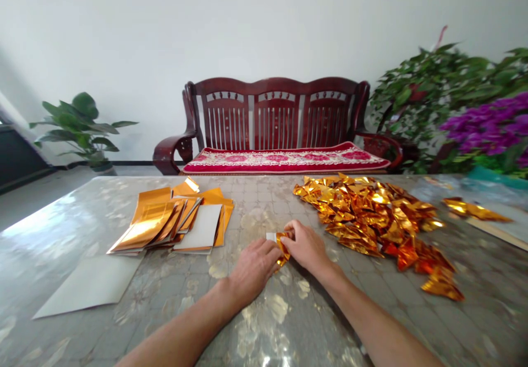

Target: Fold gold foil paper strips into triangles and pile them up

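Two bare hands work close together on a small piece of gold foil (282, 249), near the middle of the table, its white paper back showing at one end. The left hand (253, 269) is curled down over it, and the right hand (305, 246) pinches in from the other side, fingers bent and nearly meeting the left. Between them they hide most of the piece, so its exact folds are hard to make out.

To the right lies a loose heap (371, 215) of crumpled-looking, mirror-bright triangles, all sharp corners and creases, just beside the right hand. To the left sits a slithering stack (165, 225) of flat gold sheets, some turned to show white backs. A plain white sheet (88, 287) lies nearer the table edge, and a gold strip (474, 210) rests far right on a board. The table (74, 229) has a glossy, glare-streaked cover over a mottled pattern.

Beyond stands a dark red wooden bench (276, 108) with a floral red cushion (284, 159), flanked by leafy plants.
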`<state>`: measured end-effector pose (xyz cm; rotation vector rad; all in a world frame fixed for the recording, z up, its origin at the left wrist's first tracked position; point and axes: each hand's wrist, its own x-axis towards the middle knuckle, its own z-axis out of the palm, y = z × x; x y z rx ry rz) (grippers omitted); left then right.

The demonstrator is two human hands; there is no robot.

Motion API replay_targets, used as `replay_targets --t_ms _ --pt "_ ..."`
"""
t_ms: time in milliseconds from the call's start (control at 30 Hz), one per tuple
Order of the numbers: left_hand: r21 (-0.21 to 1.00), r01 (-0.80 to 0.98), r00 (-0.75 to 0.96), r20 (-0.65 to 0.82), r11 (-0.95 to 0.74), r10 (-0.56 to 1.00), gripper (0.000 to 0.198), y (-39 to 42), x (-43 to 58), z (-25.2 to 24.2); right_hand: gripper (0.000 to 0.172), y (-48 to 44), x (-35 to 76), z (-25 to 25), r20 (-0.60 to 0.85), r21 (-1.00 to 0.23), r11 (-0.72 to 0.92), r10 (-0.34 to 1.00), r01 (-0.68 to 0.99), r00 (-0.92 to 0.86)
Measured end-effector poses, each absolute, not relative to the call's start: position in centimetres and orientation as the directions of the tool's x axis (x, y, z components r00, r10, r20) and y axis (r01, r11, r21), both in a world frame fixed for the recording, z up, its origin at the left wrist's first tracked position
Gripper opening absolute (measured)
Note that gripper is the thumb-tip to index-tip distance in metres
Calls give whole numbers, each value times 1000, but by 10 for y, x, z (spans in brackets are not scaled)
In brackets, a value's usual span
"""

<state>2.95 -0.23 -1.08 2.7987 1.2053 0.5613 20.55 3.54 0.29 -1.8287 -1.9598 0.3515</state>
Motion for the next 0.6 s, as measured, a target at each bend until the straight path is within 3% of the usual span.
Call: replay_targets --t_ms 100,433,600 --pt "175 696 635 303 -696 711 17 -5 31 -12 31 36 207 5 97 -504 81 995 860 -37" --pt "167 735 604 281 -657 746 18 -14 34 -8 9 32 207 4 62 -529 90 996 844 -67" --pt "139 786 556 265 -602 788 31 -15 33 -4 6 29 205 0 160 -501 160 983 850 -91"
